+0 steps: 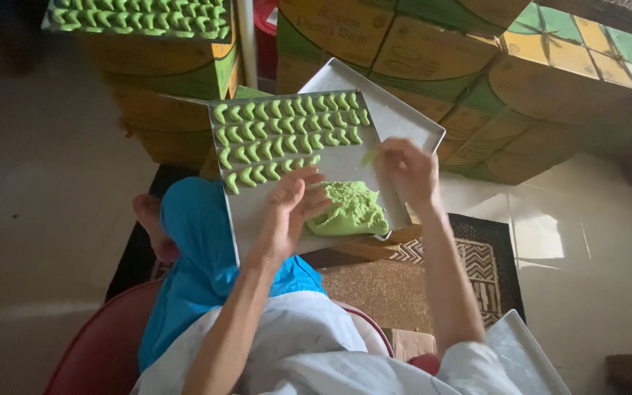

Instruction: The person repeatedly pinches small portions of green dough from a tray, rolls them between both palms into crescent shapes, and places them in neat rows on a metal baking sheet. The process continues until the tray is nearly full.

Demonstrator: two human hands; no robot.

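Shaping green dough crescents on one metal tray.

I see one metal tray (393, 121) on the lap, with four rows of green crescents (287, 135) filling its far-left corner; I can't count them exactly. One mound of green dough (349, 208) sits at the tray's near edge. My left hand (290, 208) rests beside the mound, fingers loosely curled, holding nothing I can make out. My right hand (407, 168) pinches one small dough piece (371, 156) over the tray's right side.

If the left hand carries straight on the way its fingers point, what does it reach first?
Probably the nearest row of green crescent pieces on the metal tray; the left hand points up-tray toward them, beside the dough lump. Height above the tray is unclear.
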